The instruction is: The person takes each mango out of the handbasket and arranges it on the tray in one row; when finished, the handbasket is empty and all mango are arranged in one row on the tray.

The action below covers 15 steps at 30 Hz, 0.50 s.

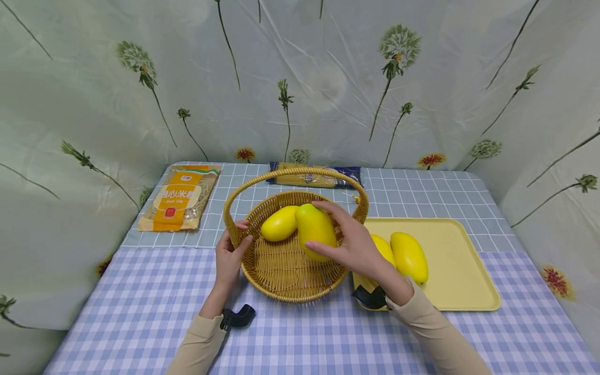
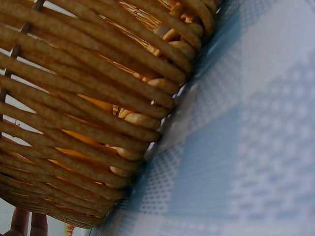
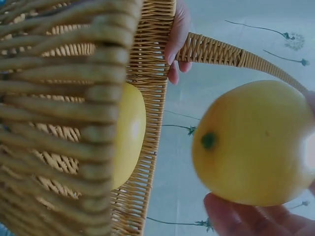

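In the head view a wicker basket with a tall handle stands on the table. My left hand grips the base of its handle at the left rim, thumb to the inside. One yellow mango lies in the basket toward the back left. Above the basket my right hand holds a second mango between thumb and fingers. The right wrist view shows this held mango beside the rim, and the mango in the basket behind the weave. The left wrist view is mostly basket wall.
To the right lies a yellow tray with a mango and another partly behind my right arm. An orange food bag lies at the back left. A long dark-ended packet lies behind the basket.
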### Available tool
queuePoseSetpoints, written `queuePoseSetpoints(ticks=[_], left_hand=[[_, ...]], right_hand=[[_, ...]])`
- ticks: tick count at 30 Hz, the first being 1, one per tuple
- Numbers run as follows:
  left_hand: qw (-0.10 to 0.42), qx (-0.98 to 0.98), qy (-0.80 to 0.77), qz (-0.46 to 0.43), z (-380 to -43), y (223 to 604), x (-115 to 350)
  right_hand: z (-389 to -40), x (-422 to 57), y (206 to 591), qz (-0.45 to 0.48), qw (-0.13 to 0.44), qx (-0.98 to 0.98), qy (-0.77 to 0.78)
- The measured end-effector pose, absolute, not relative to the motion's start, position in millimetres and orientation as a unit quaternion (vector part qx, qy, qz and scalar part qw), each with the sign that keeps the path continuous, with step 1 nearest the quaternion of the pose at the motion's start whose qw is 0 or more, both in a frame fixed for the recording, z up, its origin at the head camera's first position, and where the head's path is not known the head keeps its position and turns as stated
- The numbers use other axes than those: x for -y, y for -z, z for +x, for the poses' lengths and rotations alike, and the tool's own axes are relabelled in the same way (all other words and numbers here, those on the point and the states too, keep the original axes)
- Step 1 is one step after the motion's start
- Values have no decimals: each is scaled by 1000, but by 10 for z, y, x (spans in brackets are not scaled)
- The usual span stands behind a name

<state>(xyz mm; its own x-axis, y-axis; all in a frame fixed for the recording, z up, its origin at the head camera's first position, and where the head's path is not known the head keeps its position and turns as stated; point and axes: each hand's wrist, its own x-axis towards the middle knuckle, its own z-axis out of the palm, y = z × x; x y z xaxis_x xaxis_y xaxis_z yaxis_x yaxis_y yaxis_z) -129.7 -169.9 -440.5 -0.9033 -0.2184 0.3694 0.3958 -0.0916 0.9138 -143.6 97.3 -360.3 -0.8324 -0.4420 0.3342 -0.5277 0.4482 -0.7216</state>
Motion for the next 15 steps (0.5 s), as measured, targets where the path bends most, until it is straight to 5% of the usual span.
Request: queuePoseSetpoints(ticks=[15], left_hand=[[216, 641, 733, -67, -1390, 4607, 1762]], right_hand=[[-1256, -1310, 3709, 330, 138, 796, -489]])
